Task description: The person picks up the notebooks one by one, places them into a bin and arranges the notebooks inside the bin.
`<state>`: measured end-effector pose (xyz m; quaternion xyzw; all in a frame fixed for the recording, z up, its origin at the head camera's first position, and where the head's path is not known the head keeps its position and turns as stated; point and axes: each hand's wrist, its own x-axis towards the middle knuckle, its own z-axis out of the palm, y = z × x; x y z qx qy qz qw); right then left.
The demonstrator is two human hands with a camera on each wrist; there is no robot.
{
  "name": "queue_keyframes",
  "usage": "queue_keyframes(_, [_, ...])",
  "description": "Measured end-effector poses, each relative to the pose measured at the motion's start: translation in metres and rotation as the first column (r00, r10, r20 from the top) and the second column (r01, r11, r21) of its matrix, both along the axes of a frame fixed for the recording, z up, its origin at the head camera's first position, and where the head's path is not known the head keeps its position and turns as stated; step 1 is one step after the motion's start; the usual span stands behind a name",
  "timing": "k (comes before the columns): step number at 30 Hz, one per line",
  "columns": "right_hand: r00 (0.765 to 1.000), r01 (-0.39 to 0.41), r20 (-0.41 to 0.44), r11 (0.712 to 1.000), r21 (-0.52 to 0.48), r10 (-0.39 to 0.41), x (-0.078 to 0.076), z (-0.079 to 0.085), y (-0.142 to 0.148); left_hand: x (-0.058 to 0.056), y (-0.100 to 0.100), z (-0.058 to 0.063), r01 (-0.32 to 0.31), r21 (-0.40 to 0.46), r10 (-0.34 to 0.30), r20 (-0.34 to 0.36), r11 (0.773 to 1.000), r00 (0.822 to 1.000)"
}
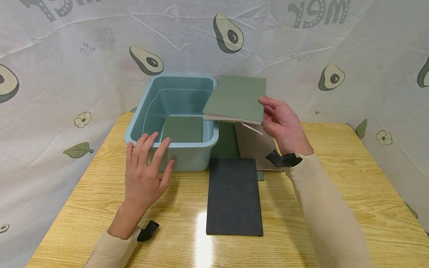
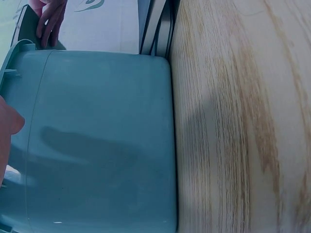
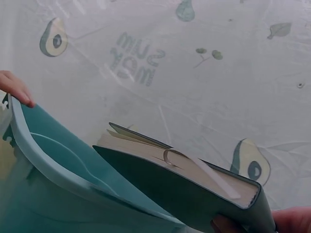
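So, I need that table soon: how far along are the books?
It looks like packing, just begun.
Done: one green book lies in the blue bin.
In hand: the right hand grips another green book near the bin's right side.
Left, seemingly: the black book, brownish book and dark green book outside the bin; overlaps hide the exact count.

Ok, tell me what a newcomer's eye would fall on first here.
Probably the green book first, held up by the right hand at the right side of the blue bin. Next, likely the bin itself, with another green book inside and the left hand at its near rim. Then the black book, lying on the table nearer the person.
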<state>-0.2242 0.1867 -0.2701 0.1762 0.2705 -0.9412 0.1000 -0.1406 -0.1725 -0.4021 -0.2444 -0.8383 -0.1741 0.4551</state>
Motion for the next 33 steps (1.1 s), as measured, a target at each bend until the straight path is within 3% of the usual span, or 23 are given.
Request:
queue_keyframes(8, [1.000, -0.001, -0.019, 1.000, 0.016, 0.001, -0.008, -0.004, -0.024, 0.000, 0.000, -0.001, 0.001, -0.001, -0.001, 0.004, 1.000, 1.000])
queue_keyframes(33, [0.992, -0.029, -0.114, 0.969, 0.245, 0.058, -0.025, -0.007, -0.097, -0.001, 0.001, -0.001, -0.004, -0.006, 0.004, 0.014, 1.000, 1.000])
